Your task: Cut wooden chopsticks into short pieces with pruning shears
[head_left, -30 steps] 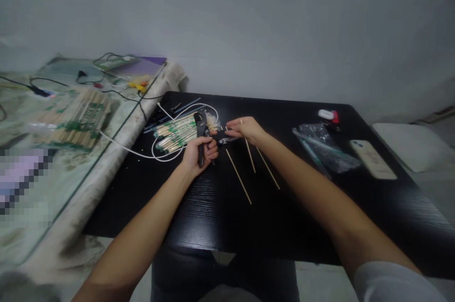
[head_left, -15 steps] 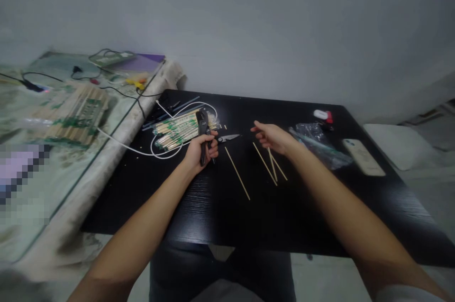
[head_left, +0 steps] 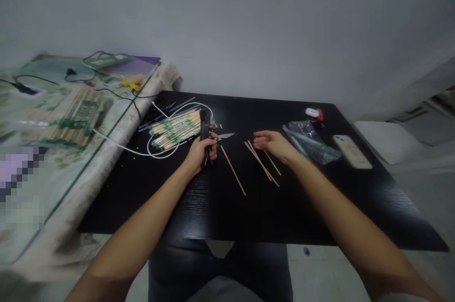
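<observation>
My left hand (head_left: 203, 151) is closed around the black handles of a cutting tool (head_left: 204, 126), whose pointed silver blade (head_left: 225, 136) points right over the table. Just below the blade lies a single thin wooden stick (head_left: 233, 170), slanting toward me. My right hand (head_left: 272, 143) hovers with its fingers stretched out, palm side toward the left hand, holding nothing I can see. Near its fingertips two thin sticks (head_left: 261, 163) lie crossed. Another stick (head_left: 273, 163) lies beside them, its far end hidden by the right hand.
Behind my left hand lie packed chopsticks (head_left: 176, 127) and a white cable (head_left: 117, 142). On the right are a clear plastic bag (head_left: 313, 143), a phone (head_left: 351, 151) and a white-and-red case (head_left: 313, 113). A glass-topped table (head_left: 53, 169) at left holds another chopstick pack (head_left: 71, 114).
One thin stick has left my right hand and now lies across another on the table. The right fingers have straightened. My left hand still grips the tool. The view has shifted slightly.
</observation>
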`<state>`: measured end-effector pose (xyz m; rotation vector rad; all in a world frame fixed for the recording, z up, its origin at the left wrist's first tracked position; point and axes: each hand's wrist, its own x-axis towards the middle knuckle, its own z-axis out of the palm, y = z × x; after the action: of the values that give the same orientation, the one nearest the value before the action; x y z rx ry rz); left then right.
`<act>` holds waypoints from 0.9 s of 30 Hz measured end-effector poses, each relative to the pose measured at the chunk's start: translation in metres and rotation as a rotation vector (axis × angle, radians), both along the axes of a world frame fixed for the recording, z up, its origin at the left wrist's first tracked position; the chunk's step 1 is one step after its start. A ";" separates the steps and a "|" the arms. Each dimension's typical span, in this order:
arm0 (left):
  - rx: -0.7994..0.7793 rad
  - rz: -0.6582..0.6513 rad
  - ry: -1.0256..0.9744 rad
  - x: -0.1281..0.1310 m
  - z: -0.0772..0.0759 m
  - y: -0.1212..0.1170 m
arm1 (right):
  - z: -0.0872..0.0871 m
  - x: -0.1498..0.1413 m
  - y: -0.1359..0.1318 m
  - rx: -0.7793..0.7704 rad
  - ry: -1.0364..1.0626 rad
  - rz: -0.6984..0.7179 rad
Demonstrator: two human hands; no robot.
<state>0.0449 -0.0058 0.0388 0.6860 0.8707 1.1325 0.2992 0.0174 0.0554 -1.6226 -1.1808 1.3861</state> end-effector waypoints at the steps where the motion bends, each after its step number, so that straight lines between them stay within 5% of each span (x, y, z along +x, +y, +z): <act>1: 0.012 -0.004 0.014 0.001 -0.001 0.000 | 0.001 0.000 -0.001 0.032 -0.057 0.017; 6: 0.054 -0.047 0.084 0.002 -0.005 -0.002 | 0.010 -0.003 -0.018 0.263 -0.542 0.182; 12: 0.056 -0.083 0.154 0.004 -0.005 -0.004 | 0.008 -0.028 -0.061 0.251 -0.878 0.563; 22: 0.071 -0.084 0.194 0.004 -0.009 -0.003 | 0.000 -0.020 -0.057 0.234 -1.031 0.432; 27: 0.074 -0.090 0.204 0.006 -0.008 -0.004 | 0.001 -0.020 -0.056 0.100 -0.964 0.440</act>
<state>0.0506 -0.0093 0.0306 0.9052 0.9633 1.0305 0.2788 -0.0386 0.0560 -2.1039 -2.2108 0.6988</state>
